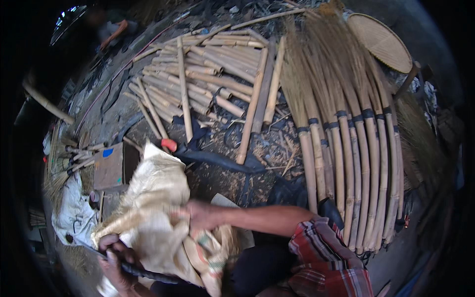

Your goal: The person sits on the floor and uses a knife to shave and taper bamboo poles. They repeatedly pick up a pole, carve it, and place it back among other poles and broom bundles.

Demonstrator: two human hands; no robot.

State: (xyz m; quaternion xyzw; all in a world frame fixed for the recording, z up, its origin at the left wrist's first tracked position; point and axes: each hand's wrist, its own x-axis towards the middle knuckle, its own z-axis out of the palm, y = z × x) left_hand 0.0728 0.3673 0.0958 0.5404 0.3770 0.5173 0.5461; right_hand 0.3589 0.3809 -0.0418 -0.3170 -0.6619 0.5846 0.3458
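A cream-coloured woven sack [163, 198] lies crumpled over my lap, with green and red stripes near its lower fold. My right hand [203, 216] reaches across from the right and closes on the sack's middle; its fingertips are slightly blurred. At the lower left, my left hand [118, 265] is curled round a dark, strip-like thing [148, 273] beside the sack's near edge. One end of this strip runs toward my lap. What kind of thing it is cannot be made out.
Several grass brooms [366, 173] with bamboo handles lie side by side at the right. Beyond the sack is a heap of cut bamboo poles [208, 69]. A cardboard box [110, 166] stands at left, a round woven tray [381, 42] far right. Another person [116, 32] is at far left.
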